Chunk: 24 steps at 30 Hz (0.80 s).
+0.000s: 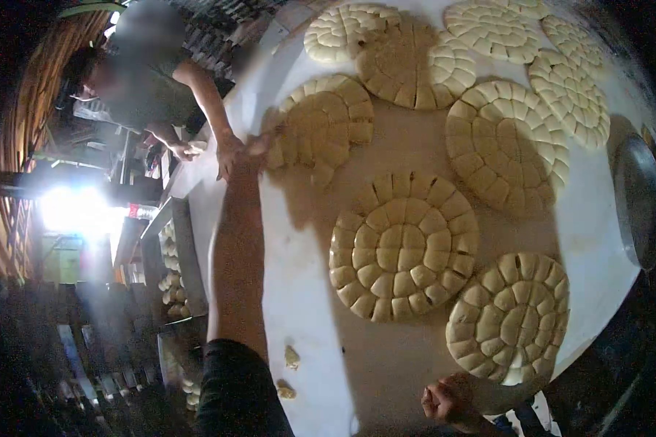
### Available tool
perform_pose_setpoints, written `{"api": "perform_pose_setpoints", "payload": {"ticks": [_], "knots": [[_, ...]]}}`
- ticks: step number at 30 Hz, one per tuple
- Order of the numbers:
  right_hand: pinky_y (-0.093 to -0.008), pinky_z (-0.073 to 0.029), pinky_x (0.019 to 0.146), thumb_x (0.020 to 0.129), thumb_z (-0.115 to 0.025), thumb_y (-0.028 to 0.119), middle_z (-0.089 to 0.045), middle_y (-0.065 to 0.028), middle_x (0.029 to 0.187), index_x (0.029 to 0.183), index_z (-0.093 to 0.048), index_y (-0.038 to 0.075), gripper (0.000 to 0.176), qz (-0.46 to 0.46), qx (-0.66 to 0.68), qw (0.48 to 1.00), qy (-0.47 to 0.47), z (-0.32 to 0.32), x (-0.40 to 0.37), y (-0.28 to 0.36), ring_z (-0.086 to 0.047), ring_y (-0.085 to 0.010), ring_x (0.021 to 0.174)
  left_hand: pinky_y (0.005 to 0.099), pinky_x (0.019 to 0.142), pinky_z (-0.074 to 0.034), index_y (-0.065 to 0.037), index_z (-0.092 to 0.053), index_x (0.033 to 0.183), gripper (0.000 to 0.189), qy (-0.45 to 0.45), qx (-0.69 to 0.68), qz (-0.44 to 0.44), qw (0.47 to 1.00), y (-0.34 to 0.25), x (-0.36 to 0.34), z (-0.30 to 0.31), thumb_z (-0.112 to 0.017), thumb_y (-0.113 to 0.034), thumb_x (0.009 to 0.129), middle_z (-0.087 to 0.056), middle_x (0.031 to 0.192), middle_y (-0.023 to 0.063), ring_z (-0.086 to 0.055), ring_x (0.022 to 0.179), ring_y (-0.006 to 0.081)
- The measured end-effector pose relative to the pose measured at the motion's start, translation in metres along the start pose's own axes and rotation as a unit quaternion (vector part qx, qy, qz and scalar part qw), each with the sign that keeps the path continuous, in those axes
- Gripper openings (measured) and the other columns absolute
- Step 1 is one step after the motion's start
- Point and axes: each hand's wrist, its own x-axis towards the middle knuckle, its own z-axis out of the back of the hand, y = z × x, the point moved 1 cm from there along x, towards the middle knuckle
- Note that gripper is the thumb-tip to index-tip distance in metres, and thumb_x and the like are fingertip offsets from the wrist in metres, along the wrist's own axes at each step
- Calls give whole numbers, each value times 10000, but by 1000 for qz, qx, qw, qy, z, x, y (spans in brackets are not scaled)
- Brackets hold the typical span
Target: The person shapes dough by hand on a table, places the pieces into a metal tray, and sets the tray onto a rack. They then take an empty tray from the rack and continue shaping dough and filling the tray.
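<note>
My left arm reaches far across the white table (299, 284), and my left hand (259, 146) lies at the edge of a scored round of dough (317, 131). Its fingers point toward that round, partly in shadow. Down at the near edge, my right hand (450, 402) is curled into a fist, with nothing visible in it. Just above it sits a round of dough pieces (509, 317) packed in rings. Another such round (403, 244) lies in the middle, and a larger one (506, 146) behind it. A co-worker's hand (227, 153) overlaps my left wrist.
Several more dough rounds (492, 29) cover the far end. A dark metal pan (638, 200) stands at the right edge. Small dough scraps (291, 357) lie near my left sleeve. Dough balls (171, 288) fill a wooden tray at left. The co-worker's other hand (182, 148) is beyond the table.
</note>
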Motion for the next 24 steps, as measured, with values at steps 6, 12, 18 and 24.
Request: {"api": "perform_pose_setpoints", "payload": {"ticks": [6, 12, 18, 24], "knots": [[-424, -391, 653, 802, -614, 152, -520, -100, 658, 759, -573, 77, 95, -2, 21, 1000, -12, 7, 3, 13, -520, -280, 623, 354, 677, -538, -82, -599, 1248, 476, -54, 10, 206, 977, -58, -84, 1, -614, -417, 909, -679, 1000, 97, -637, 770, 208], [-366, -470, 740, 903, -555, 323, -594, -130, 860, 970, -608, 55, 282, 6, -30, 992, -119, -45, -10, -28, -593, -283, 825, 385, 710, -518, -115, -615, 1247, 634, -208, -293, 511, 781, -158, -253, -17, -720, -552, 801, -688, 993, 93, -616, 797, 214], [-326, -527, 820, 990, -492, 467, -627, -164, 1079, 1147, -623, 27, 485, 79, 22, 994, 70, -34, -13, 31, -642, -282, 987, 305, 576, -484, -59, -588, 1030, 279, -262, -486, 263, 791, -426, -387, 91, -584, -332, 975, -614, 795, 32, -571, 642, 141], [-348, -539, 805, 988, -500, 464, -603, -149, 1017, 1130, -554, -6, 495, 54, 417, 907, -20, -166, -91, 166, -640, -226, 921, 343, 739, -528, -20, -479, 1157, 295, -349, -411, 127, 832, -528, -529, 63, -620, -177, 950, -619, 959, 105, -628, 840, 216]]}}
